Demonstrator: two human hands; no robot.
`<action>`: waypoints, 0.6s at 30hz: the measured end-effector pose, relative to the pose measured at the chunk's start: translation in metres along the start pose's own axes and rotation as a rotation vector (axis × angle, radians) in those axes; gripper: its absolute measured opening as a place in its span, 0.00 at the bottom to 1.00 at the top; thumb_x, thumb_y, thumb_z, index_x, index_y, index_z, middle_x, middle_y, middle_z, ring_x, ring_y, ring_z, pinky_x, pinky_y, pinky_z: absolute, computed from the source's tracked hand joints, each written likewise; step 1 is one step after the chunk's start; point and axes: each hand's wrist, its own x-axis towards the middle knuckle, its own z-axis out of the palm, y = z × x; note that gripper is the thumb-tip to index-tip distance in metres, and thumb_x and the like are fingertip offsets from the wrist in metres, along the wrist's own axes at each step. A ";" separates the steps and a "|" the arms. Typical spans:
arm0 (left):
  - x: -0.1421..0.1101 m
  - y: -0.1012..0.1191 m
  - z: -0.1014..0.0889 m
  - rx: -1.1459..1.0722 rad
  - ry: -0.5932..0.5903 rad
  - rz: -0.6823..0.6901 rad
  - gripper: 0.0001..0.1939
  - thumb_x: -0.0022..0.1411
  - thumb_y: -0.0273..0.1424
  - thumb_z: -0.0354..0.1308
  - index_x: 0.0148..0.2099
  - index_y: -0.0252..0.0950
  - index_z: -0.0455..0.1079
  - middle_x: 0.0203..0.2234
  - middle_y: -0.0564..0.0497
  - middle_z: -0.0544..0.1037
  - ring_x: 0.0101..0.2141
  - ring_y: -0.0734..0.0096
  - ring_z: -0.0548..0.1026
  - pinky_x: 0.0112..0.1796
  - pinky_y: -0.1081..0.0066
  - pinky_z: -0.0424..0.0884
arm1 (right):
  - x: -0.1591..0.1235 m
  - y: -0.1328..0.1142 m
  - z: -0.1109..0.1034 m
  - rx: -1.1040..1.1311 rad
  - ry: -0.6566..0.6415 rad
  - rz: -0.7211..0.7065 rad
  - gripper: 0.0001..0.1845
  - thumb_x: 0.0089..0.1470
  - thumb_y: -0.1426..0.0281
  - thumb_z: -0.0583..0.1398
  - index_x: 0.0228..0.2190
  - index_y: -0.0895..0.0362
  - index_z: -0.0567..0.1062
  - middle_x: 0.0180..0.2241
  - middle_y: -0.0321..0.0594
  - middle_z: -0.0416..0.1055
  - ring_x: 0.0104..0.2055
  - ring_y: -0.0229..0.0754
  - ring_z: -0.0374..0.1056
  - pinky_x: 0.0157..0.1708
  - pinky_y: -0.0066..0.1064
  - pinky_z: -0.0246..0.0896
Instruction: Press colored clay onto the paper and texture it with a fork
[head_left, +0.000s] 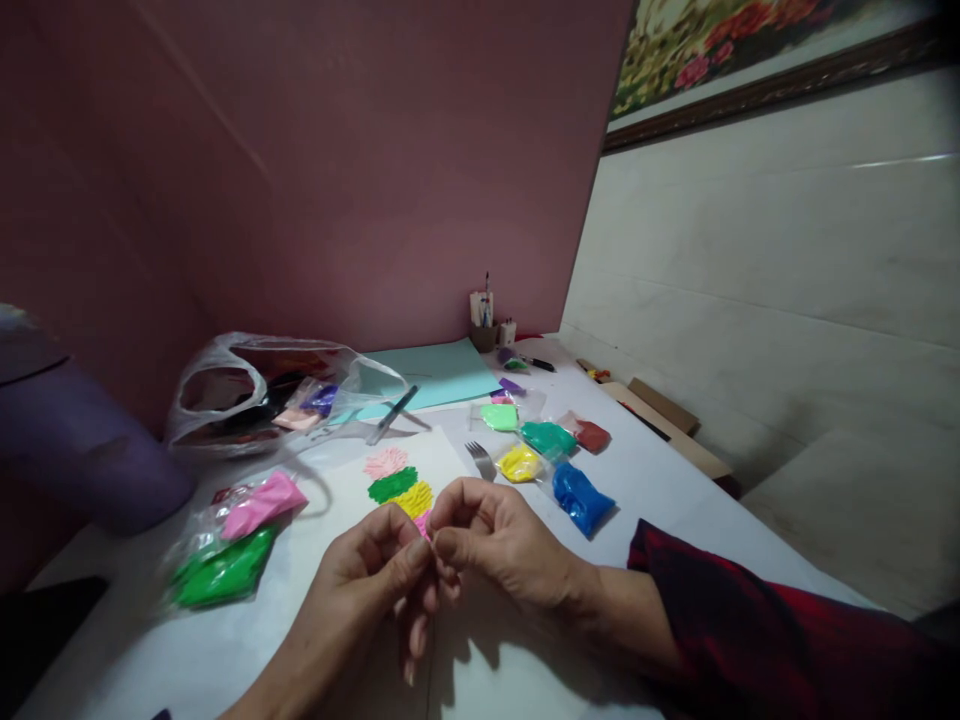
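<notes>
A: Hands?
B: Left hand (371,580) and right hand (499,540) meet near the table's (675,480) near edge. Fingertips of both pinched together on a small pink clay piece (424,524).

A: Where is the piece?
B: Between both thumbs and forefingers, just above the white sheet (337,540), mostly hidden.

A: On the sheet?
B: Three clay shapes in a row just beyond the hands: pink (385,461) farthest, green (392,485), yellow (413,498) nearest.

A: Surroundings?
B: Fork (480,458) just right of the shapes. Clay bags right of it: yellow (520,463), blue (581,498), teal (548,437). Pink and green bags (232,545) lie left. Plastic bag (262,395) far left; pen cup (484,335) at the far wall.
</notes>
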 end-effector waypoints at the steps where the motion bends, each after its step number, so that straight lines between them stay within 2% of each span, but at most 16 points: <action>1: 0.001 0.001 0.001 -0.015 -0.002 0.000 0.15 0.59 0.40 0.62 0.30 0.35 0.65 0.21 0.53 0.77 0.13 0.76 0.72 0.13 0.79 0.65 | 0.001 0.001 -0.001 0.021 0.004 0.008 0.20 0.43 0.63 0.71 0.30 0.62 0.71 0.20 0.33 0.70 0.20 0.31 0.66 0.23 0.24 0.59; 7: 0.002 0.001 0.004 -0.003 0.002 0.040 0.14 0.59 0.40 0.62 0.31 0.35 0.65 0.22 0.53 0.77 0.13 0.76 0.72 0.14 0.77 0.68 | 0.003 0.000 -0.002 0.050 0.035 0.011 0.16 0.43 0.64 0.70 0.30 0.62 0.74 0.19 0.35 0.72 0.19 0.32 0.67 0.21 0.23 0.59; 10: 0.000 0.001 0.004 0.053 0.030 0.058 0.13 0.60 0.39 0.61 0.31 0.36 0.65 0.19 0.55 0.76 0.14 0.76 0.71 0.14 0.77 0.68 | 0.003 -0.001 -0.001 0.018 0.042 -0.001 0.15 0.44 0.65 0.69 0.29 0.62 0.74 0.19 0.35 0.72 0.19 0.31 0.66 0.21 0.23 0.59; 15: -0.003 0.004 0.002 0.289 0.122 0.117 0.14 0.59 0.40 0.61 0.30 0.36 0.66 0.17 0.54 0.74 0.16 0.76 0.70 0.17 0.78 0.65 | 0.001 -0.001 0.000 -0.112 0.090 -0.004 0.16 0.42 0.65 0.70 0.30 0.62 0.74 0.20 0.34 0.71 0.20 0.33 0.65 0.20 0.25 0.60; 18: -0.006 0.003 -0.002 0.458 0.162 0.159 0.14 0.60 0.40 0.61 0.29 0.35 0.67 0.14 0.55 0.71 0.15 0.78 0.68 0.18 0.79 0.61 | -0.001 -0.002 0.002 -0.220 0.142 -0.003 0.16 0.39 0.69 0.71 0.28 0.61 0.73 0.21 0.33 0.69 0.21 0.33 0.64 0.20 0.24 0.59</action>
